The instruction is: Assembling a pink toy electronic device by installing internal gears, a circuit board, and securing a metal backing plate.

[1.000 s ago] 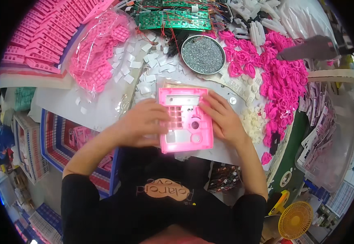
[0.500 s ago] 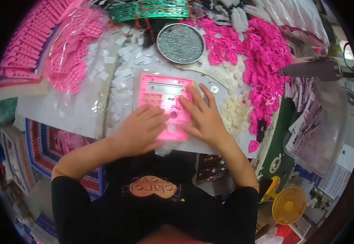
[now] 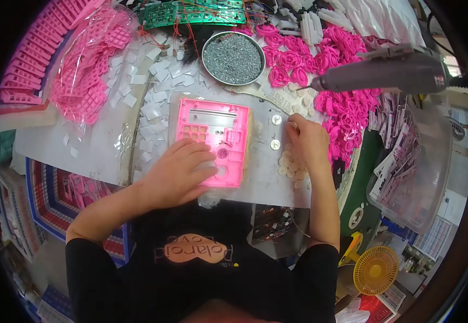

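A pink plastic casing [image 3: 234, 175] with a long slot, a grid of square holes and round openings lies on clear plastic wrap in mid-table. My left hand [image 3: 183, 171] lies over its lower left part, fingers stretched out and touching it. To the right, my right hand [image 3: 312, 142] is over small cream-white round pieces [image 3: 290, 167], its fingers curled together. Whether anything is between those fingertips is hidden. Just left of them are two shiny discs, an upper silver disc [image 3: 276, 119] and a lower silver disc [image 3: 275, 144].
A round tin of small screws [image 3: 233, 58] stands beyond the casing, near green circuit boards [image 3: 191, 13]. Pink rings [image 3: 347, 113] are heaped at right, under a grey power screwdriver [image 3: 384, 72]. White paper squares [image 3: 156, 110] and bagged pink keypads [image 3: 86, 81] lie left.
My right hand has left the casing and moved right, onto the cream-white pieces, its fingers now curled. My left hand remains on the casing. The screwdriver appears farther left in view.
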